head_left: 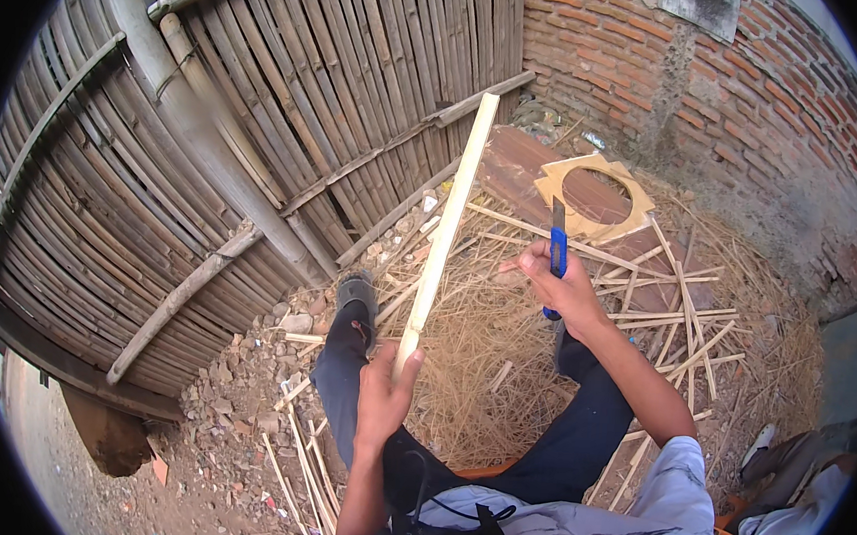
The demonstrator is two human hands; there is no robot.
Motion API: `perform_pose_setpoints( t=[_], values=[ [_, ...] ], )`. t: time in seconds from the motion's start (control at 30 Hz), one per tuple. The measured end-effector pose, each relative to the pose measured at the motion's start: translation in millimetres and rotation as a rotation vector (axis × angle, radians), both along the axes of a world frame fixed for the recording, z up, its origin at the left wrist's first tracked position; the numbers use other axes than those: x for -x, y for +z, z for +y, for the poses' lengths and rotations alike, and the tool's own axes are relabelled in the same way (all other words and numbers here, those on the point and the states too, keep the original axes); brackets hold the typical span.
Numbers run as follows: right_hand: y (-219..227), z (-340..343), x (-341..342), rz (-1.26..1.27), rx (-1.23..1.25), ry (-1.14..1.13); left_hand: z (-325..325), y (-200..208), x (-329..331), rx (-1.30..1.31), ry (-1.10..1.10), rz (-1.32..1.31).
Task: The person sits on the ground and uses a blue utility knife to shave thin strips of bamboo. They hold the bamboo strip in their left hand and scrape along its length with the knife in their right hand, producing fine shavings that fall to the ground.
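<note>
My left hand (384, 397) grips the lower end of a long, pale split bamboo strip (455, 205). The strip stands slanted up and away, leaning slightly right, with a node near my hand. To the right of it, my right hand (572, 294) is closed around a blue utility knife (558, 254), its blade pointing up and away. Blade and bamboo are apart. Between my spread knees lies a heap of thin bamboo shavings (470, 398).
A bamboo fence (292, 92) rises on the left, a brick wall (761, 121) at the back right. On a brown board lies a yellowish sheet (638, 207) with a round hole. Cut bamboo strips (686, 313) are scattered right and lower left. Another person (794, 466) is at the right edge.
</note>
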State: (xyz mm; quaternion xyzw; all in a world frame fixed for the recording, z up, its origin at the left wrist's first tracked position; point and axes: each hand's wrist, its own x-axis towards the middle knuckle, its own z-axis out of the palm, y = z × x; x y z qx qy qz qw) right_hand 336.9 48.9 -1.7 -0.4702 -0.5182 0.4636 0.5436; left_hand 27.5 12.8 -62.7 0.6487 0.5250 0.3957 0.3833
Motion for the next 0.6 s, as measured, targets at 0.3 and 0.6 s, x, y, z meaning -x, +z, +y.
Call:
perform_pose_setpoints(
  t=[0.3,0.6],
  values=[
    [21,-24,-7,-0.602,-0.363,0.045,3,20,-9,0.410,-0.150,-0.360],
    [-1,-28,40,-0.820,-0.642,0.025,-3,31,-26,0.301,-0.262,-0.379]
  ],
)
